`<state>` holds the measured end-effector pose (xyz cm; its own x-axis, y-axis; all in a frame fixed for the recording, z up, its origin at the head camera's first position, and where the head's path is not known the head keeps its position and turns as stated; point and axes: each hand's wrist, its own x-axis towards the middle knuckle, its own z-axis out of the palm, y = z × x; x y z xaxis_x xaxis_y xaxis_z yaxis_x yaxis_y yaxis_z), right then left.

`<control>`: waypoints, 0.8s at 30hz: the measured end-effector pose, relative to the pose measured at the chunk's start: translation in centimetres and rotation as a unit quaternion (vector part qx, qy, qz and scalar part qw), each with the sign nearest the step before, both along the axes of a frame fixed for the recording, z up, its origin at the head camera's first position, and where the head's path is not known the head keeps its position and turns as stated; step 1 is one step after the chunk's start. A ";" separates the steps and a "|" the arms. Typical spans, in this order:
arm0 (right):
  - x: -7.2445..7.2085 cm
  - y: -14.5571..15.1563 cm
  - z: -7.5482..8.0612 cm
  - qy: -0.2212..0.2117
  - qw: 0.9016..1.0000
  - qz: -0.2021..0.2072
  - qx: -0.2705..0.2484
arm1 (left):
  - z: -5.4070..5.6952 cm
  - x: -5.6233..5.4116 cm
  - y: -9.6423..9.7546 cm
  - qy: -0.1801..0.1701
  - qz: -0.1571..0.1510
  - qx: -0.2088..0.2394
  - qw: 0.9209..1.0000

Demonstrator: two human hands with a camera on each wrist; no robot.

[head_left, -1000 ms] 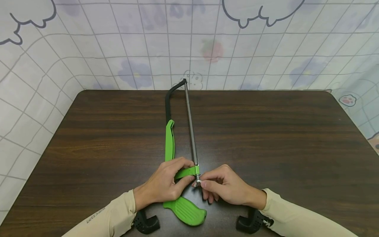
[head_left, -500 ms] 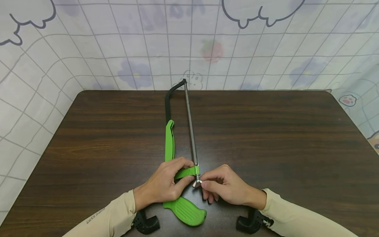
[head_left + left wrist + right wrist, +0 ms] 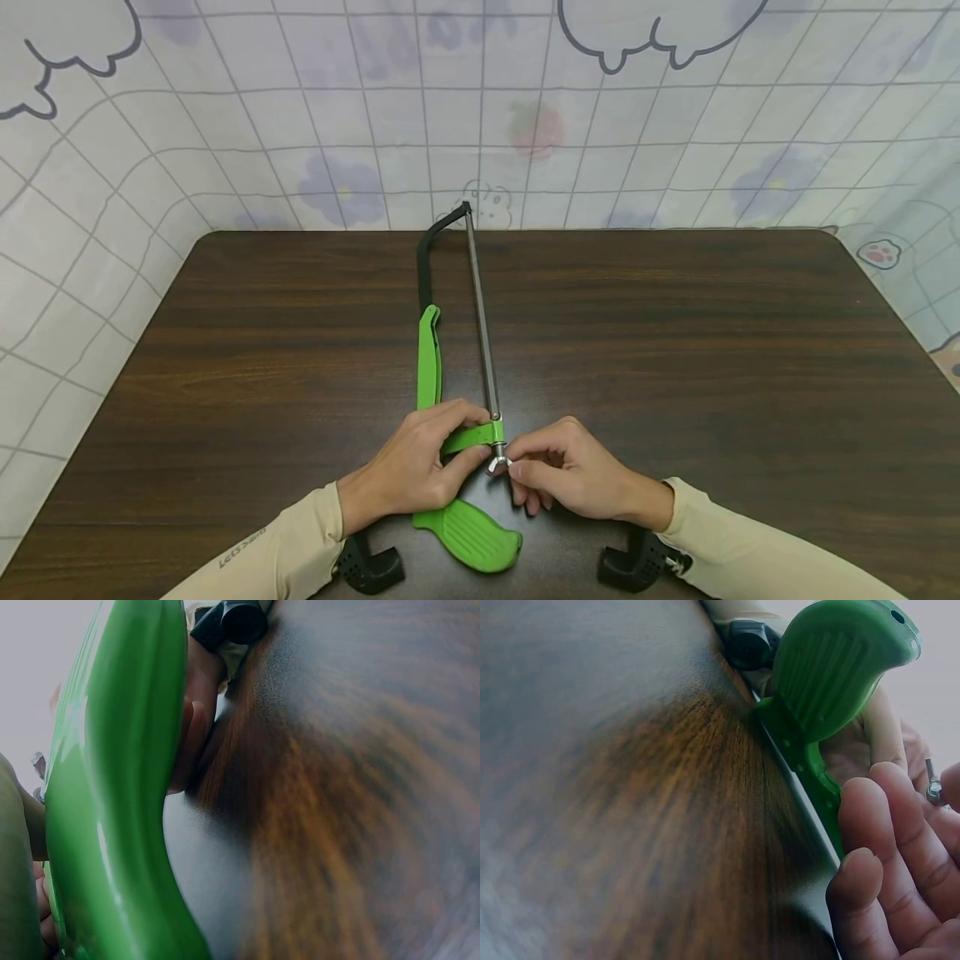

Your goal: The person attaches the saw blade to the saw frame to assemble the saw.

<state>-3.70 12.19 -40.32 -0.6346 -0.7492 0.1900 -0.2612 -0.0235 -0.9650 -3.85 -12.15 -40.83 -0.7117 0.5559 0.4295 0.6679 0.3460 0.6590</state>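
A hacksaw lies in front of me in the head view, with a green handle (image 3: 474,537), a black front bow (image 3: 425,271) and a thin grey blade (image 3: 480,325). My left hand (image 3: 420,458) grips its green frame near the blade's lower end, thumb and fingers on either side of the short green crosspiece (image 3: 472,437). A silver wing nut (image 3: 498,464) sits just below that crosspiece. My right hand (image 3: 573,471) pinches one wing of it between thumb and forefinger. In the right wrist view the other fingers (image 3: 866,817) are loosely bent beside the green frame.
The dark wooden table (image 3: 712,350) spreads under both arms. Its far edge meets a white gridded cloth (image 3: 637,117), and the saw's tip reaches that edge. Black wrist devices (image 3: 371,567) hang under both wrists.
The wing nut has turned a little, its wings now standing at a different angle. Both hands keep nearly the same place, and the hacksaw has stayed put.
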 end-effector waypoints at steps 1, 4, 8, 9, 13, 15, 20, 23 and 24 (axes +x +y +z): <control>0.0 0.0 0.0 0.001 1.000 0.001 -0.003 | 0.0 0.0 0.0 0.000 0.000 0.000 1.000; 0.0 0.0 -0.1 0.004 1.000 0.003 -0.010 | -0.1 0.0 0.0 -0.001 0.000 0.000 1.000; 0.0 0.0 -0.2 0.004 1.000 0.000 -0.007 | -0.2 0.0 0.0 -0.003 0.000 -0.001 1.000; 0.0 0.0 -0.2 0.005 1.000 -0.001 -0.005 | -0.2 0.0 0.0 -0.003 0.000 -0.001 1.000; 0.1 0.0 -0.2 0.006 1.000 -0.003 0.001 | -0.1 0.0 0.0 -0.003 -0.001 0.000 1.000; 0.1 0.0 -0.2 0.007 1.000 -0.004 0.003 | -0.1 0.0 0.0 -0.002 -0.002 0.001 1.000; 0.1 0.0 -0.1 0.009 1.000 -0.005 0.007 | -0.1 0.0 0.0 -0.005 -0.003 0.000 1.000; 0.0 -0.1 -0.1 0.011 1.000 -0.003 0.001 | -0.1 0.0 -0.1 -0.005 -0.005 0.002 1.000; 0.0 -0.1 -0.1 0.013 1.000 -0.002 -0.001 | -0.1 0.0 -0.1 -0.005 -0.006 0.003 1.000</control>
<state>-3.69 12.11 -40.44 -0.6330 -0.7456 0.2082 -0.2856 -0.0251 -0.9580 -3.87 -12.21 -40.95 -0.7094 0.5620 0.4253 0.6652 0.3345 0.6675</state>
